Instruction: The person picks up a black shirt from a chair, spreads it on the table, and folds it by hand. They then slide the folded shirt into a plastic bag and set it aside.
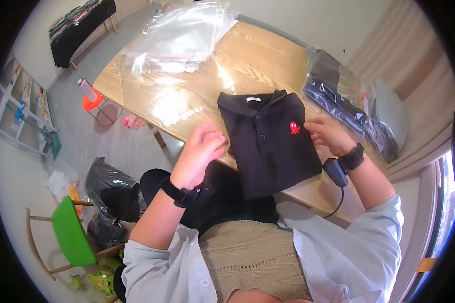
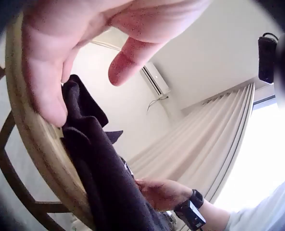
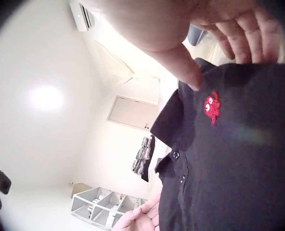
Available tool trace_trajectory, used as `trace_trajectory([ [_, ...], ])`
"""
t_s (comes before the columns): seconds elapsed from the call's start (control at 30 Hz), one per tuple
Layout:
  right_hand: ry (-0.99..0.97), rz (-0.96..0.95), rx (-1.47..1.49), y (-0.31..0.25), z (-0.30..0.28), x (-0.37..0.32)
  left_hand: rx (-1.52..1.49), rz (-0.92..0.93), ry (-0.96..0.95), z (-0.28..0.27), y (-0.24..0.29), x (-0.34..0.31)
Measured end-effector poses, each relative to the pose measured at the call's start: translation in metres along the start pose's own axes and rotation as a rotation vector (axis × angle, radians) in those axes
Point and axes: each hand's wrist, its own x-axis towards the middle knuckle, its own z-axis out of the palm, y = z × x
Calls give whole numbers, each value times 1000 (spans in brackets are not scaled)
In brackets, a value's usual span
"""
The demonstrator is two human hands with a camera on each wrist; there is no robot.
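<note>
A folded black polo shirt (image 1: 273,146) lies on the wooden table, collar away from the body, with a red embroidered figure (image 1: 294,128) on its chest. My left hand (image 1: 197,154) is just off the shirt's left edge, fingers loosely bent and holding nothing; the left wrist view shows its thumb apart from the fingers. At the shirt's right edge rests my right hand (image 1: 331,135). In the right wrist view its thumb (image 3: 183,67) touches the cloth near the collar, and its fingertips meet the edge, partly hidden.
Clear plastic bags (image 1: 179,40) lie at the table's far left. Bagged dark clothing (image 1: 333,96) lies along the right side. On the floor to the left are a green chair (image 1: 73,232), black plastic bags (image 1: 111,189) and an orange stool (image 1: 92,102).
</note>
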Motion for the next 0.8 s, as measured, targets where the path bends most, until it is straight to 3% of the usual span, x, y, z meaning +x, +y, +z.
trace_trajectory([
  [0.17, 7, 42, -222, -6, 17, -15, 143, -45, -77, 6, -5, -11],
  [0.23, 134, -207, -246, -2, 24, -13, 235, -64, -80, 11, -4, -9],
  [0.27, 137, -211, -247, -4, 27, -10, 235, -58, -82, 13, -5, -8],
  [0.33, 371, -707, -332, -11, 33, -4, 309, 20, -34, 14, -10, -6],
  [0.37, 356, -803, -543, -19, 33, -4, 313, 20, -37, 14, -10, -6],
  [0.47, 309, -946, -726, -25, 41, 2, 390, 113, -133, 12, -14, -4],
  [0.53, 239, -957, -753, -29, 37, 11, 481, 221, -197, 11, -22, -1],
  [0.63, 75, -998, -1015, -28, 28, 18, 711, 212, -167, 15, -15, -7],
  [0.7, -279, -663, -1045, -25, 29, 7, 715, 238, -155, 12, -20, -5],
  [0.8, -178, -774, -1086, -9, 29, 1, 769, 289, -116, 15, -23, -3],
])
